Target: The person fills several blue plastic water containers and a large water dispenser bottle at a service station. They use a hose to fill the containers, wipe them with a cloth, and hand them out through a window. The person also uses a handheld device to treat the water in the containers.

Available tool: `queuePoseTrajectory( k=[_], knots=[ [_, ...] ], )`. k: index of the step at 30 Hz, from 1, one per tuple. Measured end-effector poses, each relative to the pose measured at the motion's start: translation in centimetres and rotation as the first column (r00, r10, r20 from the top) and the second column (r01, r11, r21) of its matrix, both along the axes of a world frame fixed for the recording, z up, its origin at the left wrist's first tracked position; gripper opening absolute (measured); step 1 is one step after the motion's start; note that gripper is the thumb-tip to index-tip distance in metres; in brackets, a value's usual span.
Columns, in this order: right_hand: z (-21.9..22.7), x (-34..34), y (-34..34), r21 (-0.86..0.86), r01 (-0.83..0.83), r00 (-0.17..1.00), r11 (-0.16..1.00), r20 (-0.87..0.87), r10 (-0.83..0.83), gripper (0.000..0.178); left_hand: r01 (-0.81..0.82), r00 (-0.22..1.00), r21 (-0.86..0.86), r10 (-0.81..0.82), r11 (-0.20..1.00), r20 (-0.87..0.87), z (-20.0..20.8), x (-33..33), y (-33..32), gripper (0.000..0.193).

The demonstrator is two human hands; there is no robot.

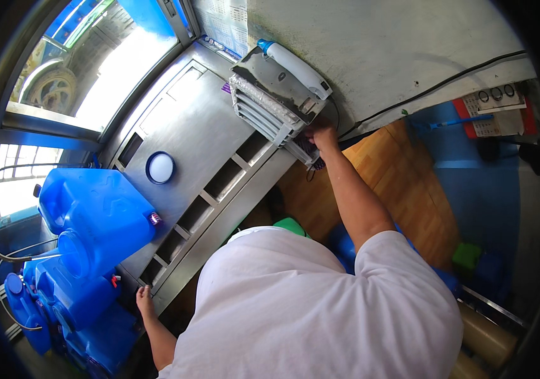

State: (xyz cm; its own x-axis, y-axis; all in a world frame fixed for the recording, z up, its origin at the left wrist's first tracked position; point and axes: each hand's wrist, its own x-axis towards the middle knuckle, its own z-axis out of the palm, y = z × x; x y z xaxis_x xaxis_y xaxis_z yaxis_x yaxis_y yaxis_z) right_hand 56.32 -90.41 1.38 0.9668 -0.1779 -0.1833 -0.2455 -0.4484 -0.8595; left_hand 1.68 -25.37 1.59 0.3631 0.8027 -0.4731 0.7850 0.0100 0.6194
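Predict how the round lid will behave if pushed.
The lid looks like plastic, so probably light. Lying flat on the smooth steel counter, it would likely slide; its round edge might let it roll if tipped upright.

Steel counter [197,123], round lid [160,168], slatted box [271,95]

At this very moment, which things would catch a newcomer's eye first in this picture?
The eye would probably fall first on the bulky blue containers at the left. Next might come the round, blue-rimmed disc lying on the steel counter. Toward the counter's upper-right end, a grey box-like unit has a white, blue-tipped device along its wall side and the right grip close by.
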Motion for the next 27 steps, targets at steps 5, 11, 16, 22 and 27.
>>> queuePoseTrajectory(
  k=[5, 11, 16, 22, 27],
  knots=[
    [1.8, -1.3, 0.7, 0.626, 0.333, 0.922, 0.705, -0.372, -0.104, 0.016, 0.056, 0.937, -0.282, -0.148, 0.958, -0.317, 2.2, 6.8, -11.8, 0.048],
    [4.5, -5.9, -4.1, 0.301, 0.17, 0.964, 0.938, -0.249, -0.095, 0.012, 0.409, 0.848, -0.263, -0.47, 0.874, -0.243, 0.9, 12.6, -15.6, 0.056],
    [7.1, -6.0, -4.7, -0.543, -0.267, 0.841, 0.796, 0.273, 0.468, 0.017, 0.522, 0.819, -0.203, -0.553, 0.828, -0.15, 3.4, 17.8, -20.4, 0.056],
    [6.0, -1.8, -1.5, -0.814, -0.299, 0.799, 0.497, 0.071, 0.597, 0.031, 0.66, 0.732, -0.085, -0.665, 0.746, -0.152, 3.4, 20.5, -21.6, 0.056],
    [5.4, -0.3, -1.8, -0.804, -0.269, 0.64, 0.53, 0.262, 0.723, 0.033, 0.648, 0.736, -0.08, -0.649, 0.758, -0.193, 4.2, 19.5, -22.3, 0.066]
  ],
)
